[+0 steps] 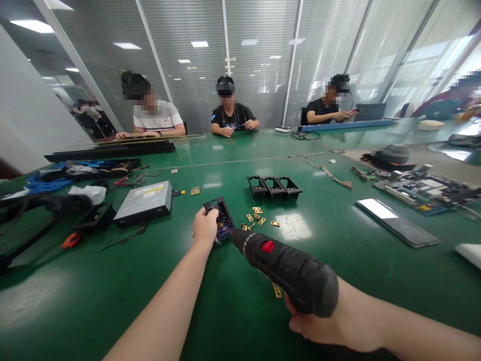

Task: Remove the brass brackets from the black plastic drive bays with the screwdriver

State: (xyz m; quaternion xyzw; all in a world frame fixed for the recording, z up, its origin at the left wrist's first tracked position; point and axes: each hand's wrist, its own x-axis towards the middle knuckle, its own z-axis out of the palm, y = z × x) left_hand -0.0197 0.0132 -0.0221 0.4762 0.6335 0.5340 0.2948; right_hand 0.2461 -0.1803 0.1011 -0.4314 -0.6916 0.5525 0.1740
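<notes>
On the desk (pixel 112 281), left hand (pixel 205 229) is clamping the seemingly light, stiff housing (pixel 222 213) at its 9 o'clock edge, right hand (pixel 323 323) gripping the drill (pixel 289 271).

Left hand (pixel 205 228) pins black frame (pixel 221 214), right hand (pixel 319 325) grips power screwdriver (pixel 289 271).
Tip probably in the frame; 3 spare frames (pixel 273 186), brass clips (pixel 258 215) just beyond.

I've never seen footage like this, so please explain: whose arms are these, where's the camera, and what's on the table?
One camera, worn on a person's head, looks down, so both bare arms are the wearer's. The left hand steadies a small black frame on the green table. The right hand grips a black electric screwdriver, tip at that frame. Nearby lie small brass pieces, three more black frames and a grey disc drive. Other people sit opposite.
</notes>
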